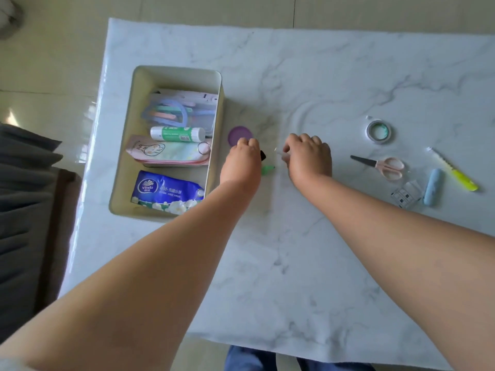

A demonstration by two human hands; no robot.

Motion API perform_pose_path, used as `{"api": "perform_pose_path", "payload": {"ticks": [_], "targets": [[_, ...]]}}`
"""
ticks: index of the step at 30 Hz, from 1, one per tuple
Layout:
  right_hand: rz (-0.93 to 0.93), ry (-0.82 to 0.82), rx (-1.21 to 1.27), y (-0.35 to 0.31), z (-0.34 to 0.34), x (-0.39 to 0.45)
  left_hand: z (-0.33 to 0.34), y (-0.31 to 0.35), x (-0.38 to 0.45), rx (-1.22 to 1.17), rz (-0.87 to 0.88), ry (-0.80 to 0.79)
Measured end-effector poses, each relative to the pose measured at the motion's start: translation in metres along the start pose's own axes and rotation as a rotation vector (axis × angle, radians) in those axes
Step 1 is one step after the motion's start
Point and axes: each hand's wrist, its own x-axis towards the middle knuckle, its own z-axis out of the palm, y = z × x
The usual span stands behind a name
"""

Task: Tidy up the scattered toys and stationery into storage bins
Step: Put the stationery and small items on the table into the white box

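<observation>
A cream storage bin stands at the table's left. It holds a glue stick, a rabbit-print pouch, a blue tissue pack and a clear case of pastel pens. Just right of the bin, my left hand is closed around a small black piece; a green bit shows beneath it. My right hand is close beside it, pinching a thin pale item that I cannot identify. A purple disc lies partly under my left fingers.
Lying loose at the right are a tape roll, pink scissors, a yellow-green highlighter, a light blue tube and a clear plastic piece. The marble table's front edge is near my legs. Grey cushions sit left.
</observation>
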Motion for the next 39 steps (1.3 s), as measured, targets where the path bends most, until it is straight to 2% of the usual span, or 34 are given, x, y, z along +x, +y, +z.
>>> {"api": "perform_pose_path", "payload": {"ticks": [4, 12, 20, 27, 31, 39], "targets": [[-0.054, 0.075, 0.047, -0.035, -0.027, 0.009, -0.038, -0.015, -0.005, -0.025, 0.021, 0.094], [-0.158, 0.187, 0.123, -0.139, -0.057, 0.042, -0.104, -0.089, 0.013, -0.012, -0.117, 0.263], [-0.063, 0.169, 0.151, -0.185, -0.029, 0.074, -0.105, -0.126, 0.047, -0.025, -0.086, 0.229], [0.08, 0.228, 0.176, -0.144, -0.022, 0.062, -0.089, -0.111, 0.048, -0.073, -0.006, 0.243], [0.152, 0.165, 0.118, -0.105, -0.02, 0.056, -0.084, -0.084, 0.048, -0.075, 0.078, 0.195], [0.218, 0.074, 0.084, -0.066, -0.006, 0.036, -0.054, -0.039, 0.05, 0.112, 0.31, 0.115]]}}
